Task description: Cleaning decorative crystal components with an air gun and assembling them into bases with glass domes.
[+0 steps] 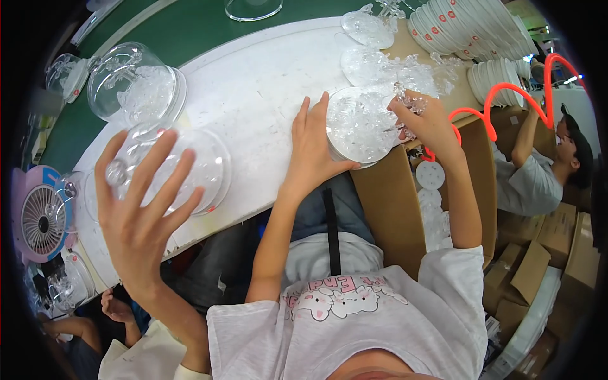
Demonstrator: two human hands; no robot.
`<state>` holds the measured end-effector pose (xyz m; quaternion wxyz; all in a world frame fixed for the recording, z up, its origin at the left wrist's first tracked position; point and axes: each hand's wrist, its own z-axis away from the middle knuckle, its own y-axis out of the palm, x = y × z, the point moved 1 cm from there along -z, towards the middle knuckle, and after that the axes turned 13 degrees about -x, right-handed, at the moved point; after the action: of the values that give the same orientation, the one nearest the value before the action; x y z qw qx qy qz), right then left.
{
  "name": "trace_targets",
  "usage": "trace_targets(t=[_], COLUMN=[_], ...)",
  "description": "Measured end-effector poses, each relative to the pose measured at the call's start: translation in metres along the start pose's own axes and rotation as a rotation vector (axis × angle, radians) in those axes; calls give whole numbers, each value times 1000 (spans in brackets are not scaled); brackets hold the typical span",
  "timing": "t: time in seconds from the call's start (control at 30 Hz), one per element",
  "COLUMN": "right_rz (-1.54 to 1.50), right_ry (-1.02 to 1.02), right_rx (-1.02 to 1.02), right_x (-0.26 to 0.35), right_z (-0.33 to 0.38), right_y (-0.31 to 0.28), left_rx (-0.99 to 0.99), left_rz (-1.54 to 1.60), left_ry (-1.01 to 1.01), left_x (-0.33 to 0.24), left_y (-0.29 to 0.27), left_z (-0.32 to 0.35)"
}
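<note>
A round white base (360,125) covered with clear plastic pieces lies at the table's near edge. My left hand (311,149) holds it by the rim, fingers up its left side and thumb along the near side. At its right, my right hand (427,123) pinches a clear, branching plastic ornament (408,101); its exact shape is hard to make out. Just beyond, a second base (362,66) carries similar clear pieces, and a third (367,30) lies farther back. Another person's spread hand (139,196) is over a clear dome (206,168) on the left.
A second dome (130,82) covers a base at the far left, near a pink-blue fan (41,215). Stacked white discs (472,28) stand back right. An orange coiled hose (506,88) hangs by an open cardboard box (389,196). A person (538,164) works at right.
</note>
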<state>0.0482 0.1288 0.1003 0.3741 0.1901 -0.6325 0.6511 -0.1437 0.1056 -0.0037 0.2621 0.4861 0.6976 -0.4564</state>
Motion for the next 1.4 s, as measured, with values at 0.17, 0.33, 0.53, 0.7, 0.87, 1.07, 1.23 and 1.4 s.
trace_targets(t=[0.17,0.33,0.53,0.7,0.87,1.07,1.23,1.4], right_rz=[-100,-63,83,111,116,128,117,140], right_ry=[-27,-199,-406,-419,-385,-409,-332,-415], right_rx=[52,143,227,263,309,276,225,263], right_x=[1,15,37,38,38,40,43,38], right_z=[3,1,-14,-19,-24,-23,-18,-24], right_y=[3,20,34,35,33,34,37,35], left_rx=[5,21,-57,-65,-61,-69,-80,-71], left_rz=[-67,-130,-135,-166,-183,-157,-142,-140], left_ry=[-4,-86,-67,-72,-76,-63,-69,-83], left_x=[-9,-8,5,10,9,10,11,10], left_y=[-9,-30,-40,-39,-38,-38,-39,-38], left_z=[2,15,21,21,21,21,21,22])
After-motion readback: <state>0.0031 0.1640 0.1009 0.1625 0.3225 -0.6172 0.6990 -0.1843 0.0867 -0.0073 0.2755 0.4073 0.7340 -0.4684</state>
